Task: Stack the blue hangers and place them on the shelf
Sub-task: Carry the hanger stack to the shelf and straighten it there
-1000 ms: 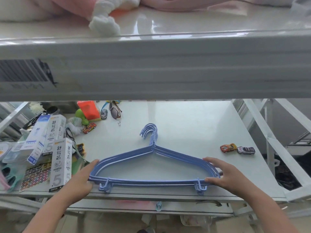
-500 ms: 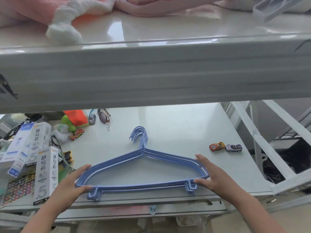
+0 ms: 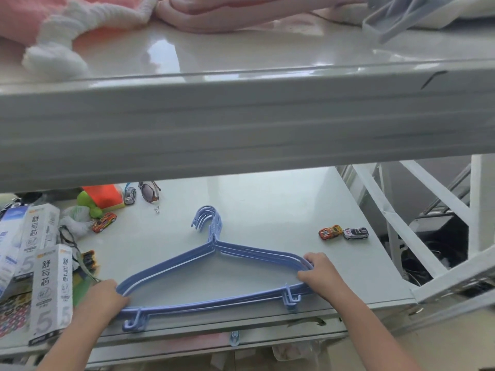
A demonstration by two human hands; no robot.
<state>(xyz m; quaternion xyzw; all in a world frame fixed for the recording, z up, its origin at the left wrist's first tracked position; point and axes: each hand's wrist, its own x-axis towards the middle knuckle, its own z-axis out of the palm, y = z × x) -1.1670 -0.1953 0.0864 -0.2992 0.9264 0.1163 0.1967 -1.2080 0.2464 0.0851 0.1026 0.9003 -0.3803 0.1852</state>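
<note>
A: Why a hand on each end?
B: To square the stack, I'd guess. Left hand (image 3: 100,298) and right hand (image 3: 320,273) each pinch a shoulder of the hangers (image 3: 214,253).
A: Where are they?
B: Flat on the shelf (image 3: 267,210), near its front edge; thin, blue, hooks nested, pointing away.

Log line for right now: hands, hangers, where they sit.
left hand: grips hanger stack's left end | right hand: grips right end | blue hangers: stacked, lying on shelf | hooks: pointing away
</note>
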